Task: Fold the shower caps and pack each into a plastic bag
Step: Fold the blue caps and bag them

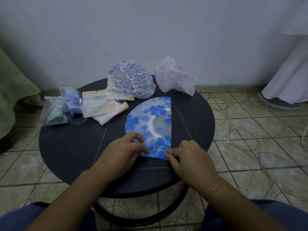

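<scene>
A blue flowered shower cap [150,124], folded flat into a half circle, lies on a round dark table [70,147] just in front of the person. Its straight folded edge is on the right and runs away from the person toward the wall, which is also its long axis; the curved edge bulges to the left. The left hand [122,151] pinches the cap's near left edge with curled fingers. The right hand [188,158] pinches the near right corner, at the end of the straight edge, and wears a thin gold bracelet [215,189] at the wrist.

The table stands on a patterned tile floor [250,124] against a plain pale wall [150,30]. Green cloth [15,90] shows at the left, white cloth [286,77] at the right.

Two more caps sit unfolded at the table's far edge: a purple flowered cap [133,79] and a pink patterned cap [175,76]. At the far left lie two packed bags [63,107], touching each other, and beside them a small stack of empty plastic bags [104,105]; their number cannot be told.
</scene>
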Demonstrator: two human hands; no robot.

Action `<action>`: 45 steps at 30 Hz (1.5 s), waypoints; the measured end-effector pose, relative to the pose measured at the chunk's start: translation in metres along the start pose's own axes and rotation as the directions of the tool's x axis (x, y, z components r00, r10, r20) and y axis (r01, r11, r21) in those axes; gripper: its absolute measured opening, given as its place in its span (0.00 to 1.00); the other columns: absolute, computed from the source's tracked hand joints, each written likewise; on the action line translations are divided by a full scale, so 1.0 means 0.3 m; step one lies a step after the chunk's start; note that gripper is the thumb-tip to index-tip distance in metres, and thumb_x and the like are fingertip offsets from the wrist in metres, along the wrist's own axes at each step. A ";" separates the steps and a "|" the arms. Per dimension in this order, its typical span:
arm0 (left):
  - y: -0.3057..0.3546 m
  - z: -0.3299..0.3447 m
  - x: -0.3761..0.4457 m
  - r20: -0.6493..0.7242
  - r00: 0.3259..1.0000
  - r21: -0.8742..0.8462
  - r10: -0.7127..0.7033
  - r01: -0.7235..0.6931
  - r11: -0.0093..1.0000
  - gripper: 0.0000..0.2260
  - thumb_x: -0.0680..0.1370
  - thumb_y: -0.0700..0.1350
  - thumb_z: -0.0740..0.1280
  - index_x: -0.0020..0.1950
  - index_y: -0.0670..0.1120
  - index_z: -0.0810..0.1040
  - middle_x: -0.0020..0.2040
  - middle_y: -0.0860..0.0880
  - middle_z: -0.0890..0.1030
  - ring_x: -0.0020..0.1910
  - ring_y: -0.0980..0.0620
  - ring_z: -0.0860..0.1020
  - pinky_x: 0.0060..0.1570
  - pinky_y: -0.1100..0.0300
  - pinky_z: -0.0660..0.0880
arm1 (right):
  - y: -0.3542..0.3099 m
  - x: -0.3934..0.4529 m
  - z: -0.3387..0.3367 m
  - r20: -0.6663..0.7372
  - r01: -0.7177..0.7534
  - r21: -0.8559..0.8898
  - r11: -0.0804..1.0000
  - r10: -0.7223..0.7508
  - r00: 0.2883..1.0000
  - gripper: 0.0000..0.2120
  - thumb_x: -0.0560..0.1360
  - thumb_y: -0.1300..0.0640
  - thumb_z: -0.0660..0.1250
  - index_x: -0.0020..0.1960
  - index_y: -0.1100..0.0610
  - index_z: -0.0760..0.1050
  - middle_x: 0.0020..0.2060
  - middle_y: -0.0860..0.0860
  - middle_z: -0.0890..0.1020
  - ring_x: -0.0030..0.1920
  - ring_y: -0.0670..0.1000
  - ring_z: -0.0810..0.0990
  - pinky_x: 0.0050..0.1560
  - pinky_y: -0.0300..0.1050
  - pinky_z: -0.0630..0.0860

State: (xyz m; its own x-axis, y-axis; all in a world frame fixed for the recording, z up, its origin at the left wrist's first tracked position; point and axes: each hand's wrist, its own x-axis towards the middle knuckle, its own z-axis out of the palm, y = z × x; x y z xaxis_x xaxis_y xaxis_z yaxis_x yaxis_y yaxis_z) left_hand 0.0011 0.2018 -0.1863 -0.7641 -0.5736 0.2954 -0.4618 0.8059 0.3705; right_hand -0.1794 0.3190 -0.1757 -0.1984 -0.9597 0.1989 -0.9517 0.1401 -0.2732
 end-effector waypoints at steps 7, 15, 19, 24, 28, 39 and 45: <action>0.018 0.022 0.001 0.002 0.997 0.076 0.082 -0.082 0.994 0.20 0.73 0.62 0.60 0.51 0.52 0.84 0.48 0.56 0.80 0.44 0.56 0.78 0.43 0.61 0.77 | 0.018 0.004 -0.001 0.016 0.066 0.056 0.996 -0.067 0.998 0.20 0.76 0.40 0.59 0.66 0.45 0.73 0.45 0.45 0.70 0.52 0.47 0.68 0.50 0.39 0.65; 0.019 0.016 0.017 -0.005 0.983 0.126 0.181 -0.179 0.976 0.17 0.78 0.57 0.57 0.45 0.51 0.83 0.44 0.55 0.80 0.38 0.55 0.78 0.35 0.57 0.77 | 0.024 -0.008 0.004 -0.026 0.103 -0.002 0.995 -0.103 0.994 0.24 0.68 0.36 0.57 0.48 0.49 0.83 0.37 0.43 0.75 0.39 0.47 0.75 0.37 0.40 0.72; 0.029 0.007 0.016 0.027 0.991 0.038 0.134 -0.135 0.990 0.21 0.78 0.62 0.54 0.43 0.51 0.80 0.42 0.58 0.78 0.38 0.58 0.76 0.37 0.57 0.76 | 0.014 -0.006 -0.012 -0.036 0.107 0.031 0.994 -0.106 0.994 0.16 0.71 0.42 0.61 0.46 0.49 0.83 0.39 0.44 0.77 0.43 0.48 0.76 0.42 0.42 0.70; 0.045 -0.013 0.016 0.150 0.986 -0.075 -0.078 0.090 0.993 0.20 0.71 0.69 0.55 0.45 0.57 0.79 0.41 0.59 0.77 0.41 0.61 0.75 0.43 0.63 0.73 | 0.018 0.008 -0.030 0.064 -0.009 0.219 0.976 -0.005 0.998 0.12 0.77 0.45 0.61 0.52 0.47 0.81 0.47 0.43 0.75 0.52 0.46 0.69 0.56 0.44 0.66; 0.045 -0.011 0.014 0.153 0.956 -0.190 -0.252 0.278 0.942 0.08 0.69 0.60 0.70 0.42 0.58 0.77 0.41 0.58 0.79 0.40 0.60 0.75 0.43 0.63 0.74 | 0.021 0.023 -0.021 0.135 -0.152 0.304 0.940 0.115 0.984 0.12 0.76 0.45 0.63 0.45 0.50 0.82 0.42 0.43 0.74 0.51 0.46 0.69 0.57 0.46 0.69; 0.058 -0.006 0.055 0.210 0.894 -0.192 -0.396 0.435 0.880 0.12 0.71 0.60 0.68 0.37 0.53 0.78 0.32 0.54 0.77 0.33 0.59 0.74 0.35 0.64 0.68 | 0.000 0.024 -0.003 0.010 -0.264 0.279 0.923 0.272 0.962 0.11 0.73 0.42 0.66 0.39 0.49 0.75 0.39 0.43 0.73 0.48 0.45 0.69 0.47 0.38 0.69; 0.054 -0.003 0.071 0.240 0.882 -0.148 -0.405 0.446 0.883 0.14 0.72 0.60 0.68 0.34 0.52 0.76 0.31 0.53 0.76 0.32 0.58 0.73 0.36 0.61 0.68 | -0.005 -0.016 0.062 -0.329 0.144 -0.054 0.988 -0.154 0.932 0.10 0.72 0.55 0.61 0.48 0.53 0.79 0.48 0.49 0.80 0.51 0.50 0.75 0.46 0.46 0.70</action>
State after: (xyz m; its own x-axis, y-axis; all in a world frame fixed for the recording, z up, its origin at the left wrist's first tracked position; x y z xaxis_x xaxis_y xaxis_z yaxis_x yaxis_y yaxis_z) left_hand -0.0222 0.2026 -0.1731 -0.5951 -0.7974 -0.1003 -0.6814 0.4343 0.5891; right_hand -0.1727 0.3190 -0.1939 -0.1155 -0.8358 0.5367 -0.9817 0.0135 -0.1901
